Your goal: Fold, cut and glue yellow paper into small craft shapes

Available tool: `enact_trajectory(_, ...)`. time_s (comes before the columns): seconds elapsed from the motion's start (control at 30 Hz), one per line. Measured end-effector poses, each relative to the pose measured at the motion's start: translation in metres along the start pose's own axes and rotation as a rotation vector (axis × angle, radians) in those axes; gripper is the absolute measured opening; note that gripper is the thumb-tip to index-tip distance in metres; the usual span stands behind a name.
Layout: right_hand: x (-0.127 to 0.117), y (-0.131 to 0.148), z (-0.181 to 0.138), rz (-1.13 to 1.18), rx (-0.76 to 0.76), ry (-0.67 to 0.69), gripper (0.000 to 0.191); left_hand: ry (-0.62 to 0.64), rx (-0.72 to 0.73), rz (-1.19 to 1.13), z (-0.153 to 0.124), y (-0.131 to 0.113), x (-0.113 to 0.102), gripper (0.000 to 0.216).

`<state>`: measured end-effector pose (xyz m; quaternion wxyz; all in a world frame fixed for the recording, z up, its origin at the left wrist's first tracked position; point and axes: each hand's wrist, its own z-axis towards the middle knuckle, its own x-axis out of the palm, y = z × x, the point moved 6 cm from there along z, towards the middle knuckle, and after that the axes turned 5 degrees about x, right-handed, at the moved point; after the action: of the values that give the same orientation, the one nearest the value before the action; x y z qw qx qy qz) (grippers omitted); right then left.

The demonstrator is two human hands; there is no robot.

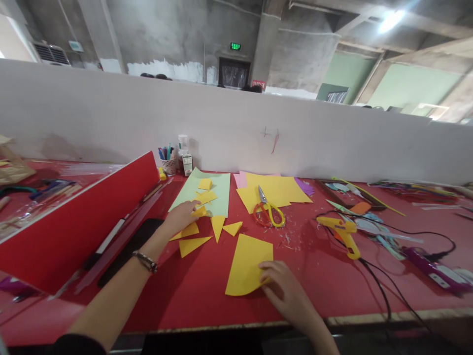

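Note:
My left hand (184, 215) reaches forward and pinches a small yellow paper piece (200, 211) at the near edge of a pale green sheet (218, 192). My right hand (283, 288) rests on the near right corner of a larger yellow paper sheet (247, 261), fingers curled on its edge. Several yellow triangular scraps (192, 244) lie on the red table (192, 291) between the two hands. More small yellow bits (205, 184) sit on the green sheet.
Orange-and-yellow scissors (268, 213) lie on yellow sheets (275, 190) behind. A yellow glue gun (342, 230) with black cable is at right, with a purple tool (430, 264). A red divider board (74, 222) stands at left. A pen cup (168, 160) and bottle (184, 153) stand by the white partition (332, 148).

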<state>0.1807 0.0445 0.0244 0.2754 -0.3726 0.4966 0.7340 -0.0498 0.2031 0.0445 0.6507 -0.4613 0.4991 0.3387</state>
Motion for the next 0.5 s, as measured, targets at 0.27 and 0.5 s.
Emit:
enact_trajectory(0.27,0.0,-0.002,-0.002,-0.01,-0.01,-0.03,0.011,-0.01,-0.038,-0.153,-0.033,0.01,-0.006,0.053)
enact_trajectory(0.5,0.002,-0.01,-0.003,0.0,0.023,-0.051,0.013,0.177,-0.144,0.299,-0.05,-0.013,-0.011,0.039)
